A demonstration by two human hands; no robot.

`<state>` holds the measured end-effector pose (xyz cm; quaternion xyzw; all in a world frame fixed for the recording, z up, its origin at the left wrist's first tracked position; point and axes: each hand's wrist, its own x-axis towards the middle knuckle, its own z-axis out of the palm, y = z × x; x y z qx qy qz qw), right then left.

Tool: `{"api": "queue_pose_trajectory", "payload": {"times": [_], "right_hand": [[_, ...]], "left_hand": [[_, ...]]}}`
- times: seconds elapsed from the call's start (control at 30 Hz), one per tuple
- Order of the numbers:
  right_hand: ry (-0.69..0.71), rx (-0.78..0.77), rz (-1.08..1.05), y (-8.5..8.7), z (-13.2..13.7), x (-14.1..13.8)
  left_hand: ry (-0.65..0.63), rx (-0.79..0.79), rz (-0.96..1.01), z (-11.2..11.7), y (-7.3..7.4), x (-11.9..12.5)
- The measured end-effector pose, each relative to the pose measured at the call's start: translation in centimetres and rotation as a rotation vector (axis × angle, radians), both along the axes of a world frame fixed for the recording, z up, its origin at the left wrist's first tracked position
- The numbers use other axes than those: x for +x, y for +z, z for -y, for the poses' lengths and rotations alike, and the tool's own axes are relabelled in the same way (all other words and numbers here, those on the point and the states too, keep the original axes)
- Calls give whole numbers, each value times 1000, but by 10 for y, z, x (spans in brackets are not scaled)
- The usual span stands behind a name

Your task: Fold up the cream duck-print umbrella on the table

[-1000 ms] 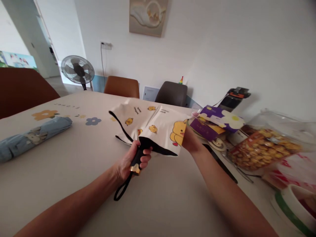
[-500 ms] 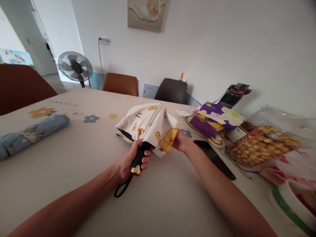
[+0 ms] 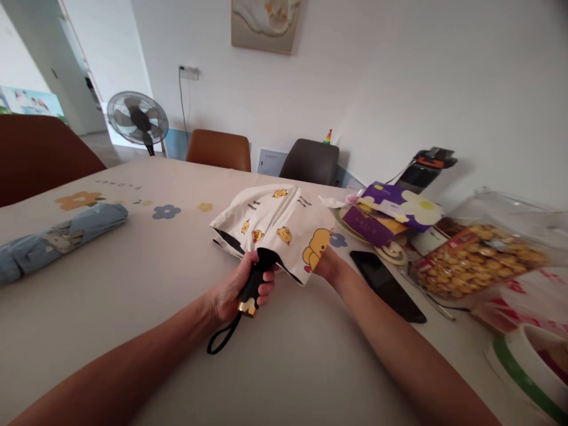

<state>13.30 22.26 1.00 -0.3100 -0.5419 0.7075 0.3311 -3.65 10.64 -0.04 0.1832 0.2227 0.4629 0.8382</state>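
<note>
A white folding umbrella (image 3: 275,213) printed with yellow ducks lies loosely folded over the middle of the table, its dark lining showing along the lower edge. My left hand (image 3: 239,290) is wrapped round its black handle, which has a gold end and a black wrist strap. On the right side of the canopy, my right hand (image 3: 327,266) reaches under the loose fabric beside the large duck print. The fabric hides its fingers, so their grip does not show.
A folded blue umbrella (image 3: 66,239) lies at the left. On the right are a phone (image 3: 388,287), a purple box (image 3: 399,204), a clear tub of snacks (image 3: 483,260) and a green-banded white container (image 3: 528,367). Chairs and a fan (image 3: 138,118) stand beyond the table (image 3: 177,355).
The right part of the canopy has spread out wider and flatter to the right. My right hand has slipped further behind the fabric. My left hand keeps its hold on the handle.
</note>
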Motion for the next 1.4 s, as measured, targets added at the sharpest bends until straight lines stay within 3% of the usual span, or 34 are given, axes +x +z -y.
{"api": "queue_pose_trajectory", "payload": {"times": [0.17,0.33,0.4,0.57,0.73,0.83,0.93,1.13,1.23,1.4], "right_hand": [[84,-160,-197,10,11,-25],[-166,-181,-266,9,15,-31],[-249,-158,-255,9,15,-33],[-377,34,-202,10,15,-34],[-502,211,-11,6,10,-31],[-576,278,26,3,7,-29],[-582,299,-10,4,9,-29],[-536,363,46,19,26,-34],[-518,427,126,26,33,-36],[-448,470,285,26,32,-33]], "left_hand": [[-59,86,-100,12,4,7],[-148,111,-123,20,9,14],[-101,97,-180,19,9,16],[187,49,-477,13,10,18],[237,-3,-601,9,14,14],[254,95,-539,7,11,10],[170,153,-489,6,10,6],[39,5,-487,8,19,4],[59,-16,-538,10,17,11],[203,-31,-730,14,6,22]]}}
